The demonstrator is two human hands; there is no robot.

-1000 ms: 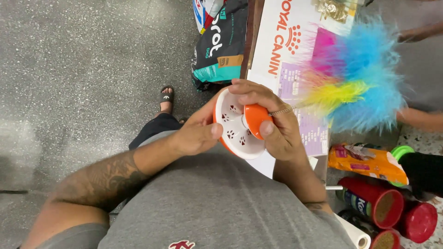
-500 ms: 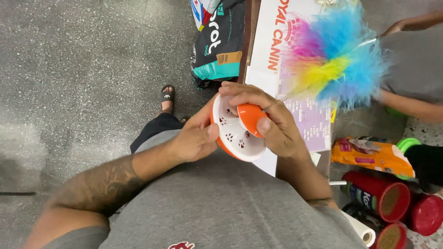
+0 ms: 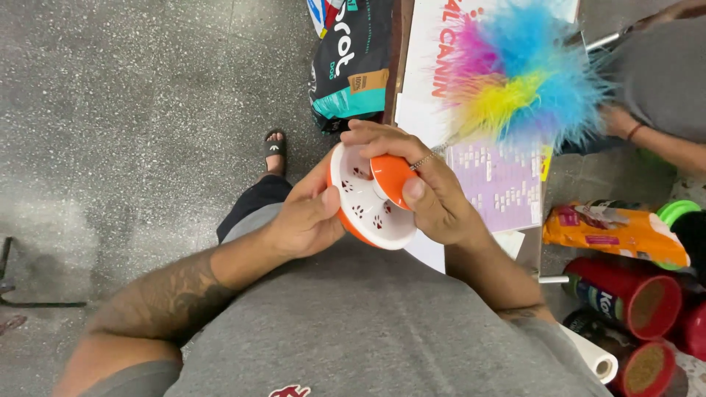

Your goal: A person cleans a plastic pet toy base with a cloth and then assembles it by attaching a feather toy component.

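Both my hands hold a round cat toy (image 3: 364,202) in front of my chest: a white disc with red paw prints and an orange rim. My left hand (image 3: 305,217) grips its left edge, thumb on the white face. My right hand (image 3: 426,191) wraps the orange dome (image 3: 390,176) at its centre. A thin spring wire runs from the dome up to a fluffy feather tuft (image 3: 518,81) in pink, yellow and blue, which hangs above a white pet-food bag (image 3: 434,59).
A dark pet-food bag (image 3: 353,66) leans on the speckled floor by my sandalled foot (image 3: 274,147). At right are an orange packet (image 3: 614,231), red cans (image 3: 625,294) and a paper roll (image 3: 596,356). Another person's arm (image 3: 654,140) reaches in from the right.
The feather tuft has swung up and to the left across the white bag. My hands have kept their grip on the toy and tilted it slightly.
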